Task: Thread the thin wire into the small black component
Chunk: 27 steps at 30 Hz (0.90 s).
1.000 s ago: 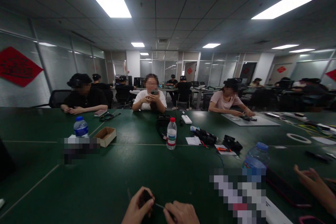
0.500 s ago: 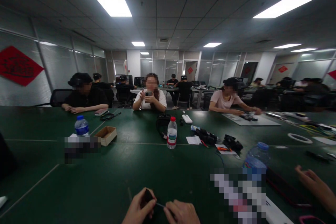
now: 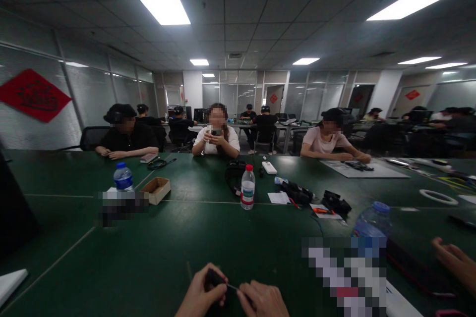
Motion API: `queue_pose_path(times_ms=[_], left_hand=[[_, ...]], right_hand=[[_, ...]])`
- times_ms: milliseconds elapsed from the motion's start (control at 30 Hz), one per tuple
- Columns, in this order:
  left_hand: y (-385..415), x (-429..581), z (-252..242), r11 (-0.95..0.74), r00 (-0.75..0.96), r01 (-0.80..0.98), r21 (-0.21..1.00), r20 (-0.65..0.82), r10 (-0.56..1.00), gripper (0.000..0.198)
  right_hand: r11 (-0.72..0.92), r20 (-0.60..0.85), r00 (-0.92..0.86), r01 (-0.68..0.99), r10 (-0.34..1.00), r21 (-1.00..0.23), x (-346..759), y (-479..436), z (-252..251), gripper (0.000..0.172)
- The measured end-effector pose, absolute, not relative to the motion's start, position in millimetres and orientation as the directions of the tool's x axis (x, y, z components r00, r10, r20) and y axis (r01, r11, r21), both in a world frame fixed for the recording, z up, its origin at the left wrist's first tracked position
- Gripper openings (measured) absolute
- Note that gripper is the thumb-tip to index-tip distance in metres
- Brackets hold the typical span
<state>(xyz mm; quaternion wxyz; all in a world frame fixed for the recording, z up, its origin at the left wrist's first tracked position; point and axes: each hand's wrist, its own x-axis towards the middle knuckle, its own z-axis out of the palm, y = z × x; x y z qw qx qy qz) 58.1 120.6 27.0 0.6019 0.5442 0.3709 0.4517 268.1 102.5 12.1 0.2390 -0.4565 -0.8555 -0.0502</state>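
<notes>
At the bottom middle of the head view, my left hand (image 3: 204, 291) is closed around the black handle of a small screwdriver (image 3: 214, 277). Its thin metal shaft points right, towards my right hand (image 3: 263, 299). The fingers of that hand are pinched at the far end of the shaft, where they hide the tip. Both hands are just above the green table (image 3: 148, 252), close to its near side.
A red-capped bottle (image 3: 247, 188) stands ahead, with a cardboard box (image 3: 156, 191) to its left. Right of me are a large blue-capped bottle (image 3: 372, 223) and another person's hand (image 3: 455, 261). Several people sit across the table.
The camera has turned slightly left, so the scene sits a little further right. Both hands keep their hold on the screwdriver, with little visible movement.
</notes>
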Motion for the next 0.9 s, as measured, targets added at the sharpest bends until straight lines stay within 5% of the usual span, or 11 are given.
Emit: queue_pose_path(times_ms=[267, 900], left_hand=[[117.5, 51.9, 26.4, 0.015, 0.300, -0.162, 0.987, 0.035, 0.953, 0.029], [116.6, 49.9, 22.6, -0.004, 0.356, -0.148, 0.989, 0.057, 0.933, 0.029]], right_hand=[[0.519, 0.352, -0.427, 0.823, 0.833, -0.229, 265.0, 97.5, 25.3, 0.033], [0.504, 0.338, -0.420, 0.836, 0.842, -0.218, 263.7, 94.7, 31.6, 0.030]])
